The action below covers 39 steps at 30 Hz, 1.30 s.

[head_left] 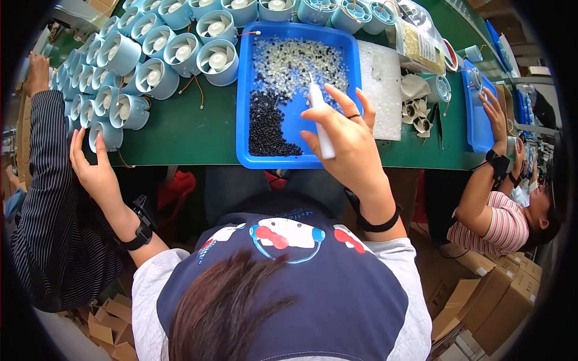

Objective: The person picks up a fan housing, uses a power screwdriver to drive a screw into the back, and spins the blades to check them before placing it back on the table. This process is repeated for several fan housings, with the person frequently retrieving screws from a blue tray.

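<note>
White tool: pen-shaped, in the right hand (356, 141), above the blue tray (243, 114) at the near edge of the worktop (192, 144); white tool (327, 143) not laid down.
Tool axis: runs from the worktop's near edge toward its far edge, leaning slightly left at the far end.
Tool direction: thin tip points away from the person, over the clear pieces (283, 57); contact with a piece cannot be confirmed.
Tool against fingers: shaft passes under the index finger; tip projects beyond it, thick end shows below, toward the near edge. Thumb tip appears left of the shaft.
Right fingers: grasping the tool; the outer fingers are raised and apart from it.
Left hand: left hand (96, 175) at the worktop's near edge, toward the left end, thumb against the nearest fan unit (113, 136); whether the fingers grip it cannot be told.
Tray contents: clear pieces fill the far part; black pieces (265, 129) are heaped along the near left.
Fan stock: light-blue fan units (159, 78) crowd the worktop's far left corner and continue along the far edge.
Right of tray: white foam slab (385, 84), just beside the rim.
</note>
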### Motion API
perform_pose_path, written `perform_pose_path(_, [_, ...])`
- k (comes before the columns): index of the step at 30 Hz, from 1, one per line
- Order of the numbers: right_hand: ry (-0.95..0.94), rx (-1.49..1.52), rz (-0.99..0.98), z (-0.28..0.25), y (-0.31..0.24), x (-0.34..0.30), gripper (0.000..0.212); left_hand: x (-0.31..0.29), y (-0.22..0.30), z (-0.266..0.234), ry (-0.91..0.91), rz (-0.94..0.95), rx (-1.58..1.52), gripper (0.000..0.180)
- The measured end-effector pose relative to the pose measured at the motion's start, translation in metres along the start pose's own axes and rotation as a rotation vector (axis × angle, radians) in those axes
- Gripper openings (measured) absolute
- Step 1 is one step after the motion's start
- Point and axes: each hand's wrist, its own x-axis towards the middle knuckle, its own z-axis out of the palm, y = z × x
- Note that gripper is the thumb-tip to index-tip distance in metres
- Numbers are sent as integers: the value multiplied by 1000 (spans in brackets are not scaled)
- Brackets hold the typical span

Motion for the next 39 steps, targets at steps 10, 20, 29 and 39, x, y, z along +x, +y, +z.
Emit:
perform_pose_path(10, [-57, -30, 33, 5, 2, -5, 29, -9, -14, 11, 97, -96, -224, 30])
perform_pose_path(20, [-132, -35, 33, -10, -4, -16, 27, -12, -31, 23, 142, -369, -677, 36])
perform_pose_path(29, [-145, -21, 51, -7, -6, -18, 27, -16, -24, 11, -59, -573, -799, 39])
perform_pose_path(39, [143, 422, 244, 7, 17, -10, 23, -26, -13, -11, -315, -556, -755, 42])
